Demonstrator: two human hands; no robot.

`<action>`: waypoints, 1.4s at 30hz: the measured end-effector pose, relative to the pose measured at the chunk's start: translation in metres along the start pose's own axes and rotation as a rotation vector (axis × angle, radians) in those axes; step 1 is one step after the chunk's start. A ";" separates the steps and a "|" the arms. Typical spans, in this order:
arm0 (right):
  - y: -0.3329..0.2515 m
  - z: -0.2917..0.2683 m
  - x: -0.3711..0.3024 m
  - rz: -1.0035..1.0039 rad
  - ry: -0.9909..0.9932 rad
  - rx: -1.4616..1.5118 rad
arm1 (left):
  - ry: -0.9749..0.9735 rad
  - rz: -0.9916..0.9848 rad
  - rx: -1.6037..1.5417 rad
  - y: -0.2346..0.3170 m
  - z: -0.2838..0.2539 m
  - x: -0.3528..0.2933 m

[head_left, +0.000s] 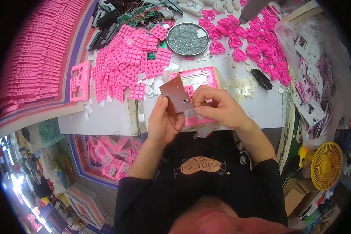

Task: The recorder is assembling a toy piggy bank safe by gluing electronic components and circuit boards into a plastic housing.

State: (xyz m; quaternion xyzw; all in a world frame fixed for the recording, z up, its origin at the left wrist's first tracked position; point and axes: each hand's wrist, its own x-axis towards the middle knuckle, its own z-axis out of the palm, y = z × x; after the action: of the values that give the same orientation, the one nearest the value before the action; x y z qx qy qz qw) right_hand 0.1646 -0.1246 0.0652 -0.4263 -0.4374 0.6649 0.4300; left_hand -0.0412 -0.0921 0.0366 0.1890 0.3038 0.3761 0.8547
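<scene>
cluttered desk [109,121]: my left grip [163,121] holds a brown board [176,93], my right grip [221,108] pinched, contents unclear; a hard tug could drop the board.

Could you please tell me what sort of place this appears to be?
Probably a small electronics assembly workshop: stacked pink casings, a heap of pink keypads, and a brown board in the left hand suggest it.

The brown board [174,96] hides part of the pink casing [201,120] and part of the left hand's grip [163,121]; anything the right hand's grip [219,105] pinches is too small to tell. The electronics heap [144,17] and grey rod [254,9] run off the top edge, and the clear bag [328,97] blurs its white pieces [312,113]
</scene>
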 end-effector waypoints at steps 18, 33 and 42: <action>0.002 -0.098 -0.178 0.534 -0.213 -0.947 | -0.060 0.140 0.898 0.007 -0.015 -0.043; 0.001 -0.020 -0.054 -0.316 -0.229 -0.984 | -0.194 0.267 0.869 -0.009 -0.020 -0.046; 0.007 -0.002 -0.020 -0.127 -0.288 -0.208 | -0.211 0.253 0.945 -0.008 -0.011 -0.047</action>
State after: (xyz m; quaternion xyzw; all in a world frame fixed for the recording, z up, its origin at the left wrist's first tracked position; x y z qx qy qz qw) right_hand 0.1705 -0.1450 0.0614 -0.3403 -0.5868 0.6418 0.3578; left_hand -0.0690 -0.1318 0.0419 0.6279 0.3276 0.2768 0.6494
